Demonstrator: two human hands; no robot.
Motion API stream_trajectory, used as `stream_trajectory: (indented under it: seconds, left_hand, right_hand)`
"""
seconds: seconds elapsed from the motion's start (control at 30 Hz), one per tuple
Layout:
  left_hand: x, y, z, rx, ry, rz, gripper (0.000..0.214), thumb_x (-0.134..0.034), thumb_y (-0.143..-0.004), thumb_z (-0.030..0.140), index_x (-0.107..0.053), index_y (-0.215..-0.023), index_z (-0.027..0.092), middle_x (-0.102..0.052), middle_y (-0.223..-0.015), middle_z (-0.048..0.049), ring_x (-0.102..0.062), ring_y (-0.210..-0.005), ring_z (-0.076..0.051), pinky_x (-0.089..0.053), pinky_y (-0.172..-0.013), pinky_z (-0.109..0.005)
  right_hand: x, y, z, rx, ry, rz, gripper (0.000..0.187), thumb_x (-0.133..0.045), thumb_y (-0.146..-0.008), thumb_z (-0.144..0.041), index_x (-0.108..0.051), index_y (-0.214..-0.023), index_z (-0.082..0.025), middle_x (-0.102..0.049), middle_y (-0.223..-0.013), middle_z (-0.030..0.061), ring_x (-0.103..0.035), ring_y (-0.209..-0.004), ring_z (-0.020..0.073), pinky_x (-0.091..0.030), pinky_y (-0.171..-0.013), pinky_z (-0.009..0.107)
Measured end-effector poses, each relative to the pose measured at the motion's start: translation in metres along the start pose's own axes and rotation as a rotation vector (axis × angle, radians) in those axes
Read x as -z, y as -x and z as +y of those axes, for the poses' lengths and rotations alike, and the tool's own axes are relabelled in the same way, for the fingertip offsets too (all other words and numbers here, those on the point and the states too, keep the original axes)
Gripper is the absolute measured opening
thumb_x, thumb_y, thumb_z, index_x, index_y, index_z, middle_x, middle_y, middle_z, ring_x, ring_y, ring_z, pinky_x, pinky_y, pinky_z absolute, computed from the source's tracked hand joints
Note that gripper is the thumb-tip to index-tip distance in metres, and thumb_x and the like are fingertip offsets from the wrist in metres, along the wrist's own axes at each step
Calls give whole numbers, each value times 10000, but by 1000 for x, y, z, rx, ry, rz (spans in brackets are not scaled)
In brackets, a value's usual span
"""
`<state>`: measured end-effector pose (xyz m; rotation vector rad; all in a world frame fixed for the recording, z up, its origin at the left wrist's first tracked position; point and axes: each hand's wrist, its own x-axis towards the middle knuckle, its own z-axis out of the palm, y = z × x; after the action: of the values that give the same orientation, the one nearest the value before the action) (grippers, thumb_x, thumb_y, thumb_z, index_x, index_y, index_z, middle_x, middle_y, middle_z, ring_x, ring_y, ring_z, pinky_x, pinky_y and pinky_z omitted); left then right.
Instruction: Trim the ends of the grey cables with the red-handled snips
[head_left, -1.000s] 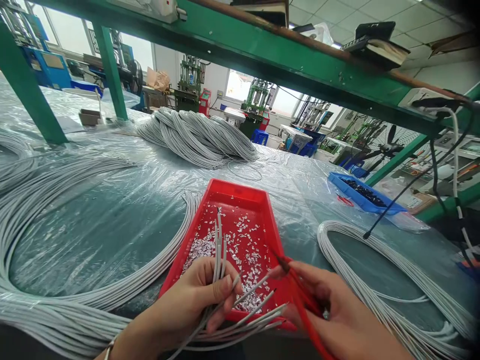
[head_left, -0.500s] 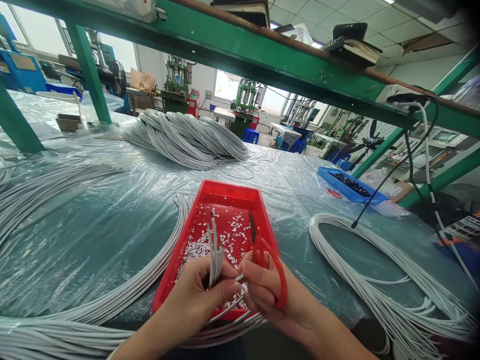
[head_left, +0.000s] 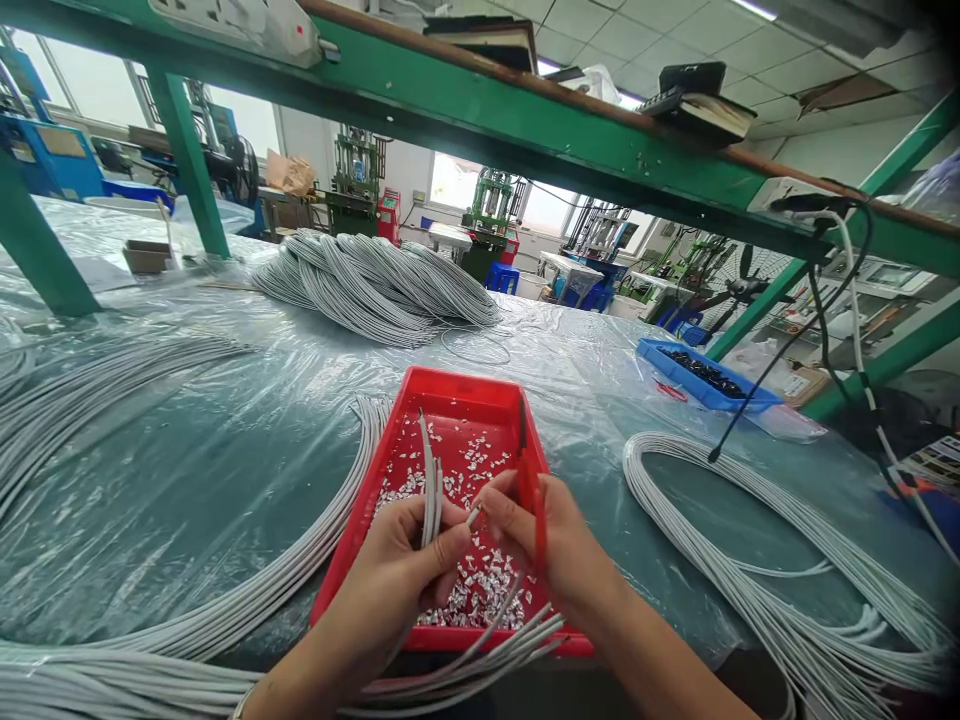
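Note:
My left hand [head_left: 401, 575] is closed round a small bunch of grey wire ends [head_left: 430, 480] that stick up over the red tray [head_left: 390, 480]. My right hand [head_left: 551, 545] holds red-handled scissors [head_left: 534, 490], blades pointing away, and its fingertips pinch one grey wire end next to my left thumb. Both hands are above the tray, which is strewn with small silvery-white scraps [head_left: 472, 585]. More grey wires [head_left: 480, 655] trail from my left hand over the tray's near edge.
Long grey cables [head_left: 247, 600] curve on the plastic-covered table left of the tray. A coil of grey cable [head_left: 750, 540] lies to the right, a big bundle [head_left: 375, 280] at the back. A blue tray [head_left: 697, 375] sits far right. Green shelf frame [head_left: 525, 110] overhead.
My right hand moved left from the tray's near right corner to meet my left hand, and the scissors swung upright. The view drifted slightly.

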<state>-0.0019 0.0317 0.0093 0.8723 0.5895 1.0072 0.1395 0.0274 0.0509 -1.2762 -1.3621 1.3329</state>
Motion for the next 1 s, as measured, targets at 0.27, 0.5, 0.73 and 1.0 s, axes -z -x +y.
stream_trajectory:
  seconds: [0.27,0.5,0.73,1.0]
  left_hand:
    - [0,-3,-1,82,108,27,278,-749,-710,334,-609,-826,125,-431,-395,54,-313,-315,-34,-147,-337,-149]
    - [1,-6,0,50,206,108,303,-765,-692,372,-618,-821,140,-448,-474,56,-203,-322,-3,-109,-342,-155]
    - [4,-7,-2,78,269,138,273,-825,-624,262,-633,-769,133,-436,-424,48,-309,-352,-33,-169,-351,-141]
    - [-6,-4,0,19,153,224,269,-814,-624,292,-635,-748,134,-452,-433,51,-356,-339,-33,-192,-341,-122]
  right_hand:
    - [29,-24,-1,89,428,17,268,-568,-720,-317,-428,-588,-130,-408,-500,-19,-322,-464,68,-245,-437,202]
    - [37,-33,14,112,738,-108,237,-485,-742,-191,-358,-550,-132,-347,-520,-27,-284,-491,65,-204,-470,204]
    - [44,-26,5,83,817,-27,271,-470,-777,-268,-375,-561,-136,-389,-526,-1,-295,-506,82,-222,-469,224]
    - [54,3,-19,-34,788,-259,536,-440,-822,-396,-387,-1266,-101,-504,-1158,166,-497,-1031,230,-407,-865,357]
